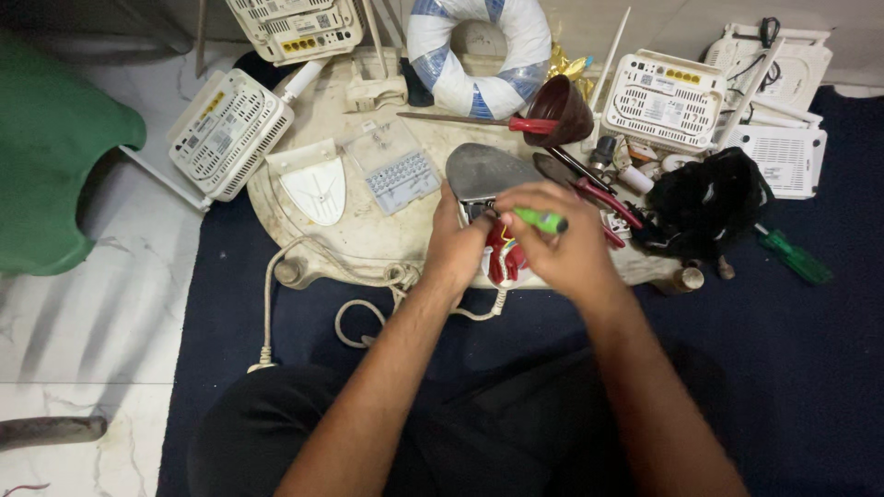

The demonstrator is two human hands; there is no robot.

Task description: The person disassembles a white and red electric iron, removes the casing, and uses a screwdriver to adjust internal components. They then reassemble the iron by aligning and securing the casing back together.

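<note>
On the round cream desk (pixel 368 230) lies an opened clothes iron (pixel 483 175), its grey metal soleplate up; it looks heavy, stiff and smooth, best gripped by the plate's edges; the left hand (pixel 458 248) closes on its red inner part (pixel 505 258), probably fragile wiring; the right hand (pixel 562 244) pinches a light, rigid green-handled screwdriver (pixel 541 220)

The grey metal iron soleplate (pixel 483 170) lies on the round beige tray (pixel 368 235), the white plastic iron cover (pixel 315 184) left of it, the dark brown cup (pixel 562 109) behind.
</note>
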